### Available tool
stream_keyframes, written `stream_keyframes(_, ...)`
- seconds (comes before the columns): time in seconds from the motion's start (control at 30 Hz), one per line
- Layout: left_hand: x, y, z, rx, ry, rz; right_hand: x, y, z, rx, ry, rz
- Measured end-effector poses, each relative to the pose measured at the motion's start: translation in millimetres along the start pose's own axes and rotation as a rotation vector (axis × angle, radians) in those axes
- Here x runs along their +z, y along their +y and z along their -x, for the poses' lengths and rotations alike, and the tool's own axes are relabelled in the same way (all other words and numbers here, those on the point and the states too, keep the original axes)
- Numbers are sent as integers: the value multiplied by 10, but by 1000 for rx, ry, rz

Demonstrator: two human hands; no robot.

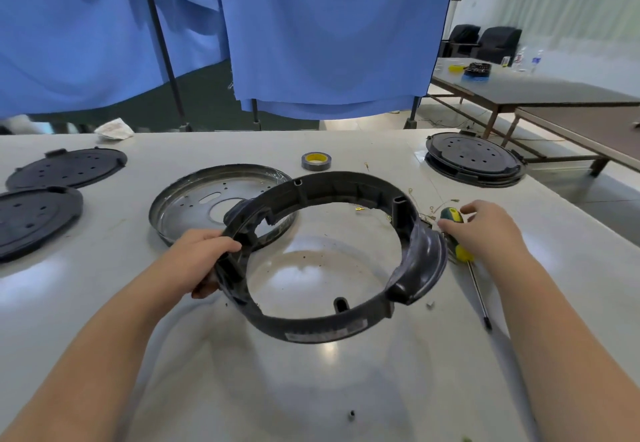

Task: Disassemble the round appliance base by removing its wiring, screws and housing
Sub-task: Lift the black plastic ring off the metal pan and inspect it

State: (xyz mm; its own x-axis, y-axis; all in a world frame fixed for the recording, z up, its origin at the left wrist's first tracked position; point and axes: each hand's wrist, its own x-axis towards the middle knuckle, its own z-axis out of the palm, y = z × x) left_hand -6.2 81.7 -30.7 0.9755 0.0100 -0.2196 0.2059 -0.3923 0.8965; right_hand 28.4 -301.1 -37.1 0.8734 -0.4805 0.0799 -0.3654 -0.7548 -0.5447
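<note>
Left hand grips the dark housing ring at its rim. Right hand, fingers loosely spread, rests on the screwdriver beside the ring.

Both forearms bare, no sleeves; left hand, right hand ungloved, no jewellery.

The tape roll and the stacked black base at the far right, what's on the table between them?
In the head view, the stretch between the tape roll and the stacked black base is bare tabletop, apart from one small wire scrap near the tape.
</note>
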Motion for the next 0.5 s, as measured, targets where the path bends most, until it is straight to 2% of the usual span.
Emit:
stream_keyframes(0.07, -5, 7, 1, -18, -18, 40, -13, -38, 11, -56, 73, -31)
stream_keyframes(0.13, -9, 11, 3, -36, -24, 74, -14, -112, 54, -160, 101, -189)
stream_keyframes(0.23, -18, 7, 0, -75, -19, 127, 9, -277, 179, -298, -10, -448)
stream_keyframes(0.3, -29, 2, 1, -103, -21, 169, 46, -372, 264, -382, -89, -475)
stream_keyframes(0.5, -39, 11, 43, -133, -127, 283, 173, -514, 414, -422, -268, -599)
